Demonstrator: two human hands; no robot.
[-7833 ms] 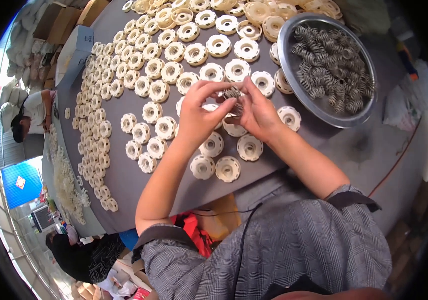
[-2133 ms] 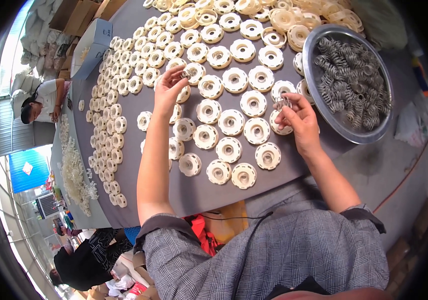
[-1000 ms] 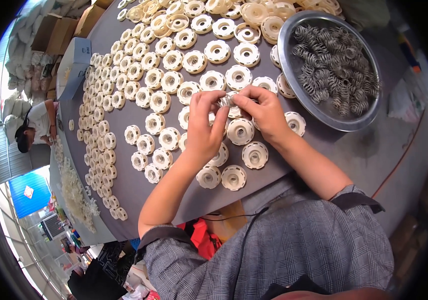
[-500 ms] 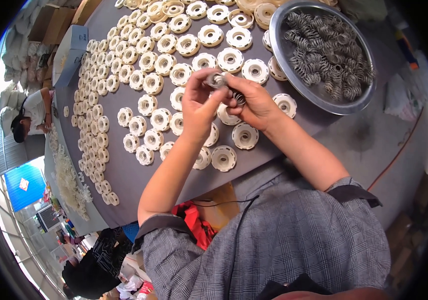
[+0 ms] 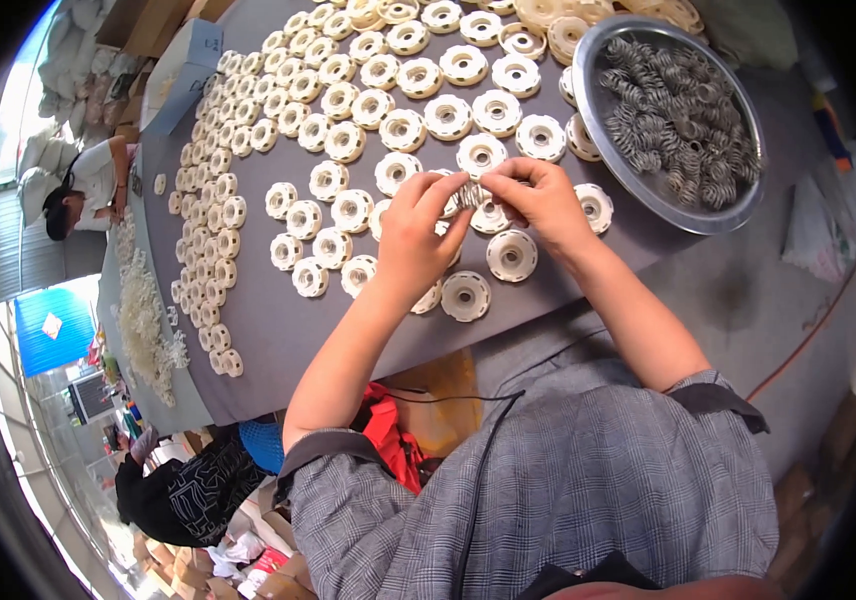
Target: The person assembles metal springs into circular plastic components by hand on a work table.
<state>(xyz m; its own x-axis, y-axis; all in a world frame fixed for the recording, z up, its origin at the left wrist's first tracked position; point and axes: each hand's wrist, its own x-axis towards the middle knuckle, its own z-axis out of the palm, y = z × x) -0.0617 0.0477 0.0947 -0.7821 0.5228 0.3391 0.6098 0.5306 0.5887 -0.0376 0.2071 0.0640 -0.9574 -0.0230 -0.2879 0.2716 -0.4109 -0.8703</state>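
Over the near part of the table, my left hand [image 5: 418, 230] is closed around a few metal coil springs [image 5: 468, 195]. The thumb and fingers of my right hand [image 5: 546, 205] pinch at the upper end of those springs, close to the left fingertips. How many springs there are, and which hand grips each one, is partly hidden by the fingers. Round cream plastic caps [image 5: 511, 256] with notched rims lie under and about both hands. Several of these, such as the near cap [image 5: 466, 296], have a spring in the centre.
A steel bowl [image 5: 608, 150] heaped with loose springs [image 5: 678, 120] stands at the right edge of the grey table [image 5: 278, 330]. Rows of smaller cream caps [image 5: 213, 240] spread leftward. Beyond them are small pale parts [image 5: 148, 330], a blue-grey box [image 5: 183, 85] and a seated person [image 5: 88, 190].
My hands have shifted a little to the right in the picture; the fingers now meet at the springs' upper end. The table and bowl also sit further right, as the view has turned.
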